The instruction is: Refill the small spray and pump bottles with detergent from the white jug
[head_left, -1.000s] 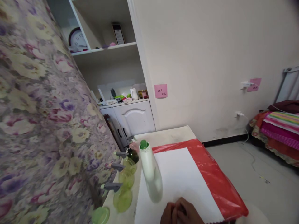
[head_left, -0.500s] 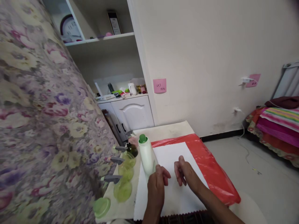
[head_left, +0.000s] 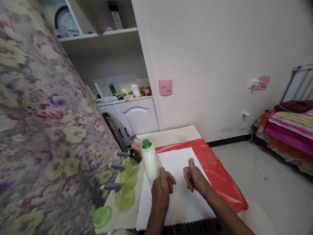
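Note:
A tall pale green bottle (head_left: 149,163) with a green spout (head_left: 146,143) in its uncapped neck stands on the left part of a white sheet (head_left: 176,163). My left hand (head_left: 161,187) is just in front of the bottle and overlaps its lower part; whether they touch I cannot tell. Its fingers are loosely bent, thumb raised, nothing visible in them. Over the sheet, farther right, my right hand (head_left: 195,176) hovers with curled fingers and the thumb sticking up apart from them, holding nothing. A light green cap (head_left: 101,217) lies at the table's near left corner.
Several spray bottles (head_left: 124,197) with yellow-green bodies and grey triggers line the table's left edge, near a dark bottle (head_left: 135,156). Red plastic (head_left: 220,176) lies under the sheet. A floral curtain (head_left: 49,130) hangs left; a cabinet (head_left: 137,114) stands behind.
The view has shifted slightly, so everything sits a little farther left and higher. My right hand's fingers are curled somewhat more, and the hands are slightly farther apart. The bottle stands as before.

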### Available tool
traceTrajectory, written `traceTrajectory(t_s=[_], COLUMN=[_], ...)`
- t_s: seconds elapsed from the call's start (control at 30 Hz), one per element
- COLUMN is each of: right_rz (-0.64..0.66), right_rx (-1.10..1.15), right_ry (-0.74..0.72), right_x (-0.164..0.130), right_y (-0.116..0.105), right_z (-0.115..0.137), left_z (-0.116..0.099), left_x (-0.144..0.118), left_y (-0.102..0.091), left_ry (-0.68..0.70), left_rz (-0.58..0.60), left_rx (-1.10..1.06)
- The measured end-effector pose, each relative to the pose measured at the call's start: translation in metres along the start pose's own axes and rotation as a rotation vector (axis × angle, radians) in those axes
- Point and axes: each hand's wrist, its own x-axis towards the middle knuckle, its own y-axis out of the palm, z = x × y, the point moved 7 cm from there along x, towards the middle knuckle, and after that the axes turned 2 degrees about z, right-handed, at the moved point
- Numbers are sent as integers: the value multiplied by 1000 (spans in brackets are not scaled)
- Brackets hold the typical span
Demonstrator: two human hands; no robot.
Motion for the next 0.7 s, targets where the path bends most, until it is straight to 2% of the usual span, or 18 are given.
traceTrajectory(t_s=[0.37, 0.7], right_rz=[-52, -66], right_rx=[4, -7], right_ry=[34, 40], right_x=[4, 1], right_y=[-13, -19], right_z=[-19, -28], left_z=[20, 29], left_x=[7, 14], left_y=[9, 14], left_ry=[-110, -116], left_rz=[34, 42], left_rx=[28, -25])
